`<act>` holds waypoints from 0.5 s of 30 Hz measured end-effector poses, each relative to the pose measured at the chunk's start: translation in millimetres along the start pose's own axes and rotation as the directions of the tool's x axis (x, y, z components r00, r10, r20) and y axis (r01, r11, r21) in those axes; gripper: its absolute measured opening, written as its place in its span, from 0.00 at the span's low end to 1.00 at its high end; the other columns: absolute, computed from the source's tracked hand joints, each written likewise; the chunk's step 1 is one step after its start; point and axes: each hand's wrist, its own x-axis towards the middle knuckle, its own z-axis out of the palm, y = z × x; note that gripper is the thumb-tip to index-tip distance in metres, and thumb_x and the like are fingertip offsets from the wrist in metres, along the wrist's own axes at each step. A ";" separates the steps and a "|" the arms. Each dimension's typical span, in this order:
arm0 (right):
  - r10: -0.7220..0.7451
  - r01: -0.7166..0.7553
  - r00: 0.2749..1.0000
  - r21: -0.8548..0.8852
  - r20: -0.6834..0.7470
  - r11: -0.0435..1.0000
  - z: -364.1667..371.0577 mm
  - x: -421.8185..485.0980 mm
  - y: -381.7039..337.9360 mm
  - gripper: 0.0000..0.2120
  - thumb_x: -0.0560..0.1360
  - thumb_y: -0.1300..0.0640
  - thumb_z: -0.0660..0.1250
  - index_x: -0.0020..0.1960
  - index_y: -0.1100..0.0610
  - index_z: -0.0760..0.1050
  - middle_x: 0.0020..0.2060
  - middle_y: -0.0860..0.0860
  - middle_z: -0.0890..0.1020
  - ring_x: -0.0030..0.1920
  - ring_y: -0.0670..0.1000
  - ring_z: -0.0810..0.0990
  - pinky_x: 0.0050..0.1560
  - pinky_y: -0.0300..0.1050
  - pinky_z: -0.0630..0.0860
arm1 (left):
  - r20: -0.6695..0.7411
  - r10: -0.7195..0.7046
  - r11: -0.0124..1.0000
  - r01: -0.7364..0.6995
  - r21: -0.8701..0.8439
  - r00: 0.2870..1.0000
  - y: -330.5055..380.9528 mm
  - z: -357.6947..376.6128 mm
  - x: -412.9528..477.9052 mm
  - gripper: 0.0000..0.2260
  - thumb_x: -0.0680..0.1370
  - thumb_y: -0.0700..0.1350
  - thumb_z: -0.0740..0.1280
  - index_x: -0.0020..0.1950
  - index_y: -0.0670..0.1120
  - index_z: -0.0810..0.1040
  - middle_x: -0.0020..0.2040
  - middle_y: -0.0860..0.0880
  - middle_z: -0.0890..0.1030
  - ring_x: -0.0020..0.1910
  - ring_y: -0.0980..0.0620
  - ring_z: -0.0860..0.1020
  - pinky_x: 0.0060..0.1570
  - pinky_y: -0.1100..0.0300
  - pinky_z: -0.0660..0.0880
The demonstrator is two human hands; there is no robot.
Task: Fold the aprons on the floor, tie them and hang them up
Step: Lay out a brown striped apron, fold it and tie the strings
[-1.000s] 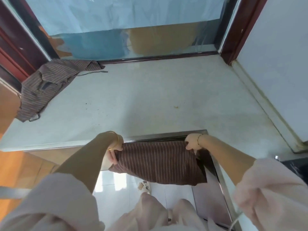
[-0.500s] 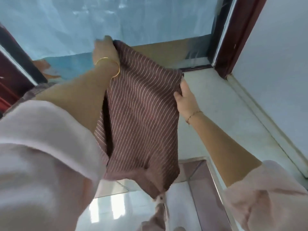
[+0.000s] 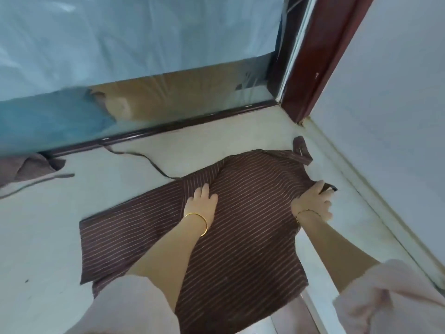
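Pale floor runs up to the glass door, and the striped apron, held up in the air half a second ago, now lies spread flat on it near the right-hand wall. At far left a second apron sits crumpled. The person's left hand presses flat on the cloth's middle, while the right hand, well apart, grips its right edge. Folding looks ready to begin, with tying and hanging still ahead

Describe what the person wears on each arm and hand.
The left hand has a plain gold bangle at the wrist. The right hand has a thin, darker bracelet. The left sleeve and right sleeve are loose, pale pink, ending near the elbows. No gloves.
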 end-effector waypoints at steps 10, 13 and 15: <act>-0.667 0.790 0.578 -0.119 0.470 0.602 86.9 -18.8 -96.3 0.28 0.78 0.57 0.62 0.75 0.50 0.56 0.74 0.54 0.57 0.71 0.58 0.60 0.68 0.57 0.65 | 0.398 -0.497 0.724 0.622 -0.299 0.771 -56.8 8.0 22.6 0.33 0.71 0.51 0.74 0.70 0.40 0.64 0.65 0.42 0.70 0.64 0.43 0.71 0.61 0.50 0.71; -0.618 0.803 0.585 -0.267 0.525 0.533 104.9 -19.3 -94.6 0.35 0.76 0.48 0.65 0.76 0.46 0.50 0.76 0.52 0.49 0.75 0.58 0.51 0.68 0.62 0.62 | 0.410 -0.437 0.794 0.557 -0.243 0.801 -78.9 -15.9 32.2 0.18 0.76 0.43 0.68 0.65 0.42 0.72 0.60 0.44 0.77 0.57 0.46 0.76 0.54 0.54 0.73; -0.600 0.777 0.623 -0.315 0.501 0.544 109.4 -17.7 -91.7 0.38 0.75 0.46 0.66 0.76 0.47 0.48 0.76 0.52 0.47 0.75 0.58 0.49 0.68 0.63 0.63 | 0.188 -0.489 0.839 0.518 -0.166 0.852 -89.3 -47.4 45.2 0.13 0.78 0.39 0.61 0.63 0.42 0.73 0.58 0.44 0.78 0.56 0.45 0.77 0.51 0.54 0.73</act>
